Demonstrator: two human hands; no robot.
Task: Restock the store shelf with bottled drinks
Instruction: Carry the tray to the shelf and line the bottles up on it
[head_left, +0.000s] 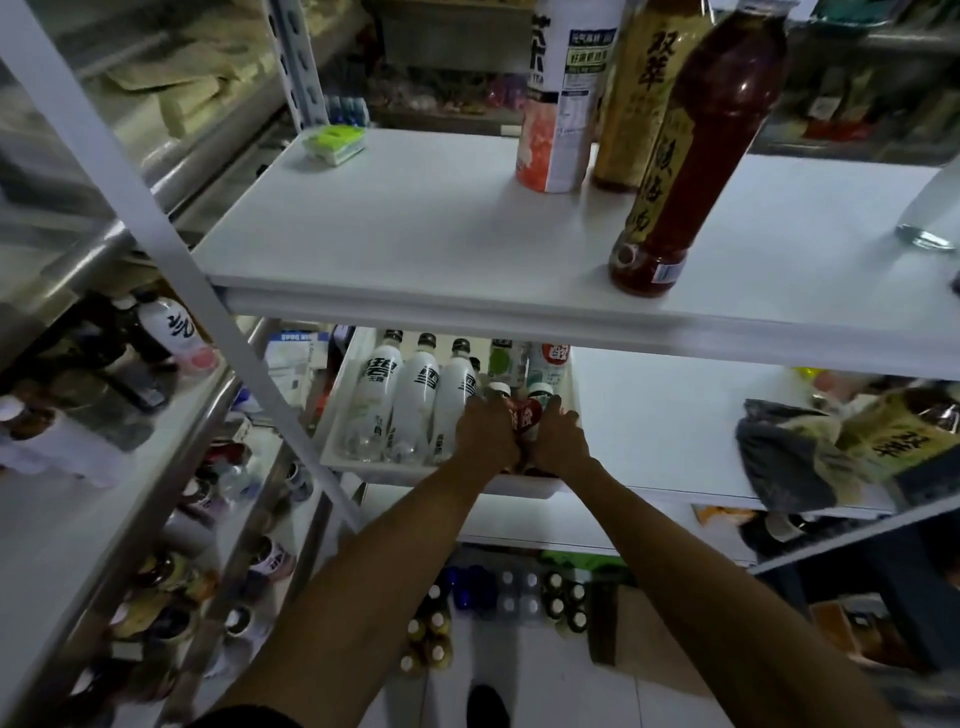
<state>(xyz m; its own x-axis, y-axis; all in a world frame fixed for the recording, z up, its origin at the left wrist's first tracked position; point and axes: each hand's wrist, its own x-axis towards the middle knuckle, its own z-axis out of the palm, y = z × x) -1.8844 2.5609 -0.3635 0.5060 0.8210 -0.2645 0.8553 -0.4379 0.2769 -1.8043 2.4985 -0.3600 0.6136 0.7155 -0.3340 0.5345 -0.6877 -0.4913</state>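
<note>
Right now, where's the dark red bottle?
Head view, upper right: dark red bottle stands on the upper shelf by its front edge, before the golden bottle.

Note the white shelf (415, 234) and white tray (405, 470). The left bottles (415, 400) are white with black lettering; the front bottles (522, 415) carry red labels. The tall bottle (711, 130) is dark red, gold-labelled. The pack (335, 143) is green and white.

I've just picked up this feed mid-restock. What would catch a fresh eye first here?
The tall dark red bottle standing near the front edge of the upper shelf looms largest. Below it, the left hand and right hand grip red-labelled bottles at the right end of a white tray on the lower shelf, beside three white bottles set side by side.
</note>
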